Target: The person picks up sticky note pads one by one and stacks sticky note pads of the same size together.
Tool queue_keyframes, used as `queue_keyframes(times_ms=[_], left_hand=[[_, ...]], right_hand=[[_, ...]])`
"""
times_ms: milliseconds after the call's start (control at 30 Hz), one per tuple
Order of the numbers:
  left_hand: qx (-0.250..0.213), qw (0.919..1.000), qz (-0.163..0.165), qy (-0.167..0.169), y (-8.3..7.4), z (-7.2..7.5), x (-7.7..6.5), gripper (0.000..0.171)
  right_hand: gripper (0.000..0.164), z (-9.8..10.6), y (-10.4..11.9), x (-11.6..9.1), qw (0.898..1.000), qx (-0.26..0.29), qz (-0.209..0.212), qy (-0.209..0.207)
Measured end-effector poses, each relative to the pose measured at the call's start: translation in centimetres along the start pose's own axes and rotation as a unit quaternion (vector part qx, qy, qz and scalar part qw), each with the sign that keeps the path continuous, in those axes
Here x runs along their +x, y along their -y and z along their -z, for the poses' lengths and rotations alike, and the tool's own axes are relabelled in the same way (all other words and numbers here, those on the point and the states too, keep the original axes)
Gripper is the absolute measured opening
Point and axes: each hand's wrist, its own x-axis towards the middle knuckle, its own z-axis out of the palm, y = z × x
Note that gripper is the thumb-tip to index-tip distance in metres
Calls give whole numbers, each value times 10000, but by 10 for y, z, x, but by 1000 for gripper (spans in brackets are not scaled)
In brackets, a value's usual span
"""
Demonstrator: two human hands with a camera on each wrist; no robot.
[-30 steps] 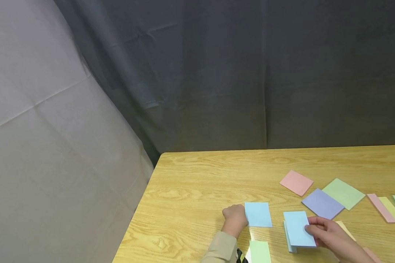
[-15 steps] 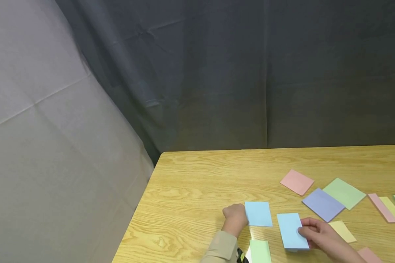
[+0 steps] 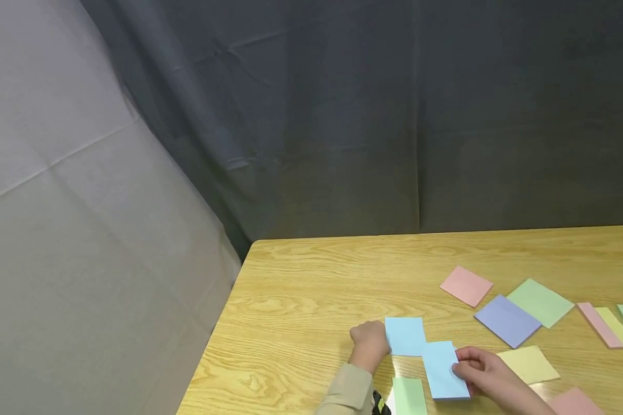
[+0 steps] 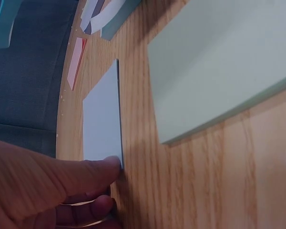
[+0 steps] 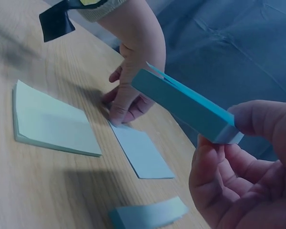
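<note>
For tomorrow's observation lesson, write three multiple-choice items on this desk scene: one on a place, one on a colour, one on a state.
1. Where does the green pad lie?
A. Beside the left sleeve
B. Against the curtain
C. On the pink sheet

2. What colour is the stack in the right hand?
A. Pink
B. Blue
C. Yellow

3. What is the left hand doing?
A. Lifting a sheet high
B. Hanging off the table
C. Pressing the flat blue sheet

Answers: 1 A, it sits by the cuff. 2 B, the right wrist view shows blue. 3 C, fingertips rest on its edge.
</note>
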Motion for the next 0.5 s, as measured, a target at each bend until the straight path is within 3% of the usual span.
queue_keyframes(times_ms=[500], left_hand=[[38,10000,17,64,0,2,-2,26]], right_hand=[[33,-19,-4,5,10000,-32,-28,-68]])
